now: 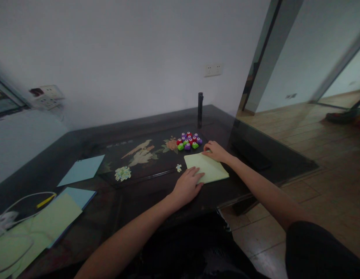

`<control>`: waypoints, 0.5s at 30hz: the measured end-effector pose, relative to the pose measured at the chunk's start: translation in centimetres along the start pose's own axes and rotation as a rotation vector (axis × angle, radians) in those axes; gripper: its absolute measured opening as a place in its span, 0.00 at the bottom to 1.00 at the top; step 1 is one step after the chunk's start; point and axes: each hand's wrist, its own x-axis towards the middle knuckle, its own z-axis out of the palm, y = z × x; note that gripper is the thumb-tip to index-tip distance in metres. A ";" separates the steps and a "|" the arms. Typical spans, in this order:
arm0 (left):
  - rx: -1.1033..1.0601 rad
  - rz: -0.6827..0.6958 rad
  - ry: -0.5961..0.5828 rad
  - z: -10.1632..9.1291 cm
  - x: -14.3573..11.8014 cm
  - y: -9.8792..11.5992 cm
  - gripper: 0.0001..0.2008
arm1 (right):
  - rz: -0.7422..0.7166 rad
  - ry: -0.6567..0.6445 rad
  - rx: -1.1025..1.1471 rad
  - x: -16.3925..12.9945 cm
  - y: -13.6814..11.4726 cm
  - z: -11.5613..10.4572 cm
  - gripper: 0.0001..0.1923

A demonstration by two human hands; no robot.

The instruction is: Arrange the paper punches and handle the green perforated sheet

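Observation:
A pale yellow-green sheet of paper (207, 166) lies at a slant near the table's front right, and its lower edge looks like more than one layer. My left hand (188, 183) rests on the paper's lower left side with the fingers stretched out. At the far edge, my right hand (215, 151) has its fingers bent and pressed together on the paper's upper right corner. Just left of the paper sits a small pale flower-like piece (179, 167). Past its far edge stands a cluster of red, purple and green pieces (188, 141) with round white tops.
A black upright cylinder (200, 110) stands at the back of the dark table (151, 193). To the left are a pile of small pale pieces (122, 173), blue paper (81, 169), more yellow-green paper (56, 217), a yellow pen-like item (46, 201) and a white cable (23, 196).

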 end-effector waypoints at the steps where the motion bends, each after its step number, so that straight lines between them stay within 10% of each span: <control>1: -0.005 -0.005 0.001 0.0 0.0 0.0 0.19 | 0.016 -0.001 0.007 -0.1 0.0 -0.2 0.11; 15: -0.068 -0.034 0.018 -0.5 0.1 -0.2 0.19 | 0.160 0.001 -0.109 -0.9 -1.4 -1.1 0.08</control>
